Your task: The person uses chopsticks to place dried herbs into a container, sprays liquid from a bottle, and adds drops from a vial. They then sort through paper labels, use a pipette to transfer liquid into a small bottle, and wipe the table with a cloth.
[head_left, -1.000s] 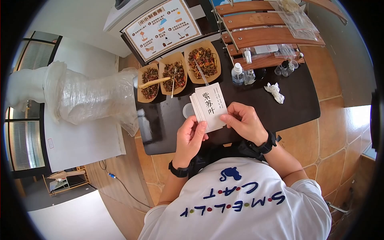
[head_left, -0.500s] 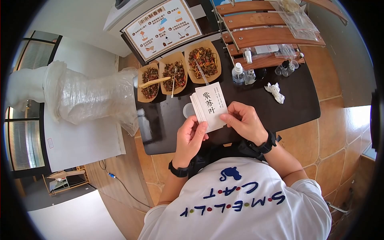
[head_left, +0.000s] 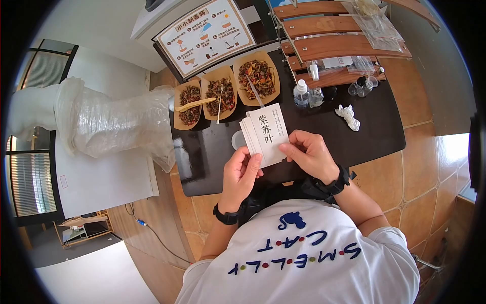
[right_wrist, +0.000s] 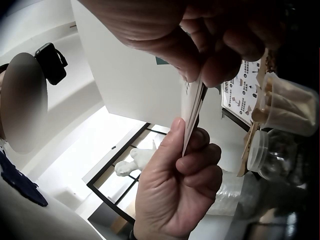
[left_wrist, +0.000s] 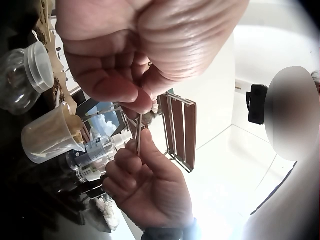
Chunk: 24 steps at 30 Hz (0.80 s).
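Note:
A small stack of white cards [head_left: 266, 133], its top card printed with large black characters, is held between both hands over the near part of the dark table. The left hand [head_left: 242, 177] pinches the lower left edge, thumb on top and fingers curled beneath. At the right edge, the right hand [head_left: 315, 158] pinches the stack between thumb and fingers. Seen edge-on, the stack [right_wrist: 192, 115] shows several thin layers in the right wrist view. Behind the cards, a translucent cup [head_left: 238, 139] is partly hidden.
Three paper trays of dried plant pieces [head_left: 190, 105] line the back left of the table [head_left: 202, 172]. A spray bottle [head_left: 300, 94], small bottles and crumpled tissue [head_left: 348, 117] lie at the right. Beyond stand a wooden slatted rack [head_left: 329, 43] and a printed sign [head_left: 205, 38].
The top card has shifted slightly upward and to the right over the others. Both hands stay in nearly the same place, gripping the stack.

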Each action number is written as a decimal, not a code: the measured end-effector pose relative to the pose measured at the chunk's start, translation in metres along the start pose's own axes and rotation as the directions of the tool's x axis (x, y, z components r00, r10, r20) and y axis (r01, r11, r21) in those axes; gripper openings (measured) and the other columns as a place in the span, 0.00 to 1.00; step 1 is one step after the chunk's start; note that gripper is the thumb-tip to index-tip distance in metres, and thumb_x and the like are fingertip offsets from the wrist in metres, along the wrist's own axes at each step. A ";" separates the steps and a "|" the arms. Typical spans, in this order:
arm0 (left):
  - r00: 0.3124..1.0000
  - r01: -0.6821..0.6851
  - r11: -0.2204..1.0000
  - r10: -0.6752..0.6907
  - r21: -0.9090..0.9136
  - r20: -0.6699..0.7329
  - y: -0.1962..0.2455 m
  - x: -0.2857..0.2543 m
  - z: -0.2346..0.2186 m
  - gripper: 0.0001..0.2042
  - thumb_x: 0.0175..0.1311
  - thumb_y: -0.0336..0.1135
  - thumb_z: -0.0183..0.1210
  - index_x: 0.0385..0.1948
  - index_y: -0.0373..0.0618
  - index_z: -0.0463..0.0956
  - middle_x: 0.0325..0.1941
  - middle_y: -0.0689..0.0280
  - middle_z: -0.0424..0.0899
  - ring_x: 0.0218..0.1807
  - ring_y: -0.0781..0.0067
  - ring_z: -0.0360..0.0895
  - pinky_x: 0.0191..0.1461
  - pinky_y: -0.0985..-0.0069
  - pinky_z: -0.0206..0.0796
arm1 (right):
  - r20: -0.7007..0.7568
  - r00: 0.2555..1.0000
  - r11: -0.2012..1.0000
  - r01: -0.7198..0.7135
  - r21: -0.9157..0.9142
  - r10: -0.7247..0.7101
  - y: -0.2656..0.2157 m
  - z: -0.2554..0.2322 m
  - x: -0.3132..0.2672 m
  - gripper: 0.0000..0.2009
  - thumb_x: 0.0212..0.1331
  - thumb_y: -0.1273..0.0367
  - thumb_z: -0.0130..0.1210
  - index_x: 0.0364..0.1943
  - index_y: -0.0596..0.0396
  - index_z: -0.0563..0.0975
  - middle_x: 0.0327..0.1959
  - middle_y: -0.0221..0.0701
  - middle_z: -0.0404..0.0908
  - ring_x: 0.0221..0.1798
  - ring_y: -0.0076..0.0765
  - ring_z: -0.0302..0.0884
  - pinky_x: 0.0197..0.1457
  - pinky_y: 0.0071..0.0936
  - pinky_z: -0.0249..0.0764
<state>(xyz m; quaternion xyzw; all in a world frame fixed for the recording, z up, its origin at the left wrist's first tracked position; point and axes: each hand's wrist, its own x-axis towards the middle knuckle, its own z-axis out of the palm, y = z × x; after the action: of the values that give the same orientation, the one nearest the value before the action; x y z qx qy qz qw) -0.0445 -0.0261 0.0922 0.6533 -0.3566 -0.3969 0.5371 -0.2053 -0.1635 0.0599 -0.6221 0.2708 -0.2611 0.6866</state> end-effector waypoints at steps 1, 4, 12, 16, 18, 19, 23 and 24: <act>1.000 -0.001 1.000 0.001 -0.001 -0.001 0.000 0.000 0.000 0.10 0.75 0.37 0.58 0.48 0.39 0.77 0.38 0.71 0.82 0.29 0.87 0.74 0.34 0.87 0.68 | 0.000 1.000 1.000 0.000 0.000 0.000 0.000 0.000 0.000 0.12 0.67 0.68 0.64 0.30 0.62 0.77 0.20 0.27 0.78 0.25 0.17 0.76 0.27 0.20 0.69; 1.000 -0.002 1.000 0.002 -0.002 -0.003 -0.001 0.000 0.000 0.10 0.75 0.37 0.58 0.48 0.39 0.77 0.38 0.71 0.82 0.29 0.87 0.74 0.34 0.87 0.68 | 0.003 1.000 1.000 -0.002 0.008 0.002 0.001 0.000 0.000 0.12 0.67 0.67 0.63 0.30 0.62 0.77 0.20 0.27 0.78 0.25 0.17 0.77 0.27 0.20 0.69; 1.000 -0.013 1.000 0.013 -0.007 -0.021 0.000 0.001 -0.002 0.10 0.76 0.36 0.58 0.47 0.40 0.77 0.37 0.71 0.82 0.29 0.87 0.74 0.33 0.87 0.68 | 0.003 1.000 1.000 -0.005 0.020 0.005 0.001 0.001 0.000 0.12 0.67 0.68 0.63 0.29 0.62 0.76 0.20 0.26 0.78 0.25 0.16 0.75 0.27 0.19 0.68; 0.998 -0.029 1.000 0.029 -0.010 -0.058 0.000 0.002 -0.004 0.10 0.75 0.37 0.58 0.46 0.39 0.77 0.35 0.71 0.81 0.28 0.87 0.74 0.33 0.87 0.68 | 0.003 1.000 1.000 -0.009 0.005 0.009 0.000 0.001 0.000 0.12 0.67 0.68 0.63 0.29 0.61 0.76 0.20 0.26 0.78 0.25 0.15 0.75 0.27 0.20 0.68; 0.998 -0.031 0.999 0.030 -0.009 -0.059 0.000 0.002 -0.005 0.09 0.76 0.36 0.58 0.46 0.40 0.77 0.35 0.70 0.81 0.29 0.87 0.74 0.33 0.86 0.67 | 0.005 1.000 1.000 -0.015 -0.010 0.015 0.001 0.001 0.001 0.12 0.67 0.68 0.63 0.29 0.61 0.76 0.20 0.26 0.78 0.24 0.15 0.74 0.27 0.20 0.67; 0.997 -0.030 0.999 0.030 -0.011 -0.067 0.000 0.002 -0.005 0.09 0.76 0.36 0.58 0.46 0.40 0.76 0.35 0.70 0.81 0.29 0.87 0.74 0.33 0.86 0.67 | 0.005 1.000 1.000 -0.015 -0.010 0.015 0.001 0.001 0.001 0.12 0.67 0.68 0.63 0.29 0.61 0.76 0.20 0.26 0.78 0.24 0.15 0.74 0.27 0.20 0.67; 0.994 -0.044 0.999 0.043 -0.008 -0.102 0.000 0.001 -0.006 0.08 0.76 0.36 0.57 0.45 0.40 0.76 0.35 0.71 0.81 0.28 0.87 0.73 0.33 0.86 0.67 | -0.005 1.000 1.000 -0.008 -0.005 0.008 0.000 0.003 0.001 0.12 0.67 0.68 0.63 0.29 0.61 0.76 0.20 0.25 0.78 0.24 0.15 0.73 0.27 0.20 0.66; 0.994 -0.044 0.999 0.043 -0.009 -0.103 0.001 0.001 -0.006 0.08 0.76 0.36 0.57 0.45 0.40 0.76 0.35 0.71 0.81 0.28 0.87 0.73 0.33 0.86 0.67 | -0.010 1.000 1.000 -0.004 -0.006 0.004 0.000 0.003 0.001 0.12 0.67 0.68 0.63 0.29 0.61 0.76 0.20 0.25 0.77 0.24 0.15 0.73 0.27 0.20 0.66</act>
<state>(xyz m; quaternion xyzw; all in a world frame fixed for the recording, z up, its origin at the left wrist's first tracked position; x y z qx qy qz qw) -0.0385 -0.0249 0.0932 0.6619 -0.3406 -0.3531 0.5668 -0.2025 -0.1623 0.0601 -0.6224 0.2764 -0.2622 0.6837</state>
